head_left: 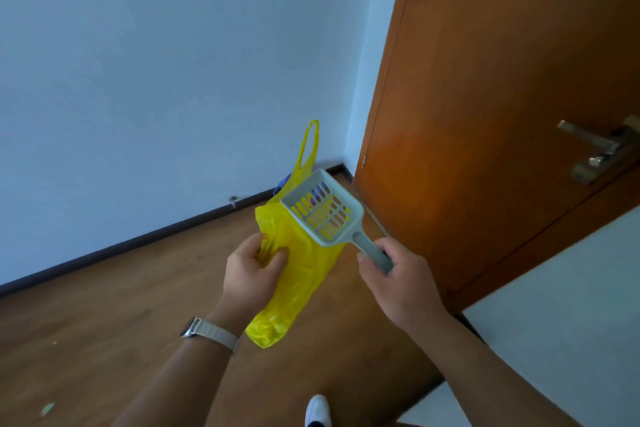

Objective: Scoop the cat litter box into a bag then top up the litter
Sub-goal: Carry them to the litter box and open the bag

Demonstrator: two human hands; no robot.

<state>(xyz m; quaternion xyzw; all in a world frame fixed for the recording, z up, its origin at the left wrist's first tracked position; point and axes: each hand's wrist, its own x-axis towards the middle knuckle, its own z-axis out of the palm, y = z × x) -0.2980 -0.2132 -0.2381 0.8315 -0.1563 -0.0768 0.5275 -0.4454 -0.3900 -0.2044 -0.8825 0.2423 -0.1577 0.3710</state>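
Left hand (254, 265) pinches a crumpled yellow plastic bag (304, 274); right hand (398, 274) grips a grey slotted plastic scoop (343, 232) beside the bag. Scooping probably has not begun; the bag needs opening.

home room, wooden floor (121, 305), brown door (485, 80), painted wall (156, 62)

1. A plain, pale bluish wall (156, 62) fills the upper left; soft, even light falls on it.
2. A dark skirting board (138, 241) runs along its foot to the corner; a small metal doorstop (233, 199) sits against it.
3. The floor (104, 322) is of brown wood-look boards; a pale speck (48, 409) lies at the lower left.
4. A brown wooden door (502, 80) stands on the right; it bears a metal lever handle (595, 146).
5. A pale flat surface (561, 305) lies at the lower right, beside the door; what it is cannot be told.
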